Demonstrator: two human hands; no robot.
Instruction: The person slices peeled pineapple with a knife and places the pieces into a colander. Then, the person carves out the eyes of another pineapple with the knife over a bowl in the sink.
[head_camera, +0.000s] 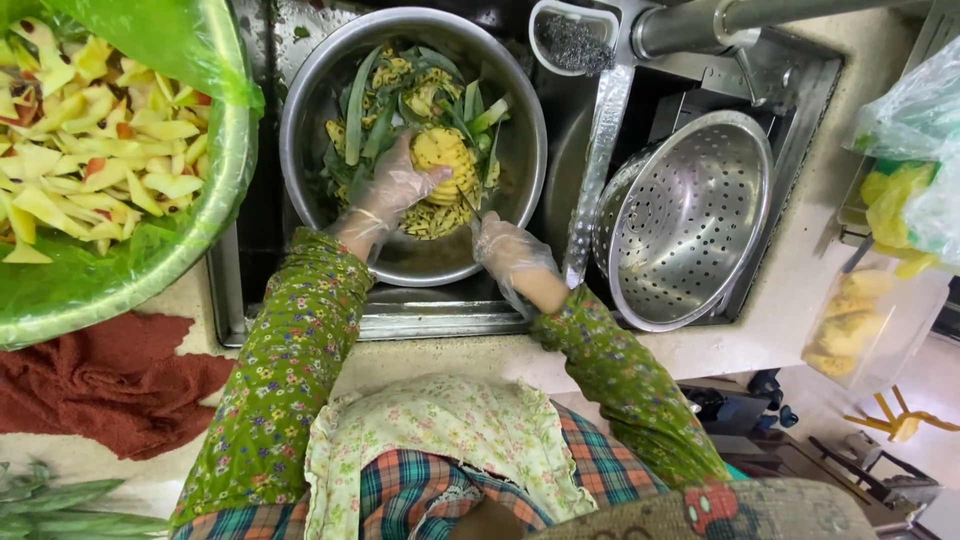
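Observation:
A peeled yellow pineapple (446, 160) is held over a large steel bowl (520, 140) that sits in the sink. My left hand (392, 190), in a clear plastic glove, grips the pineapple from the left. My right hand (510, 252), also gloved, holds a knife (468, 205) whose blade touches the fruit's lower right side. Green pineapple leaves and yellow peelings (400, 90) lie in the bowl under and behind the fruit.
A steel colander (690, 220) leans in the sink's right half, under a tap (700, 25). A green plastic-lined basin of cut yellow fruit pieces (90, 150) stands at left, a red cloth (110, 380) below it. Plastic bags with yellow fruit (900, 200) hang at right.

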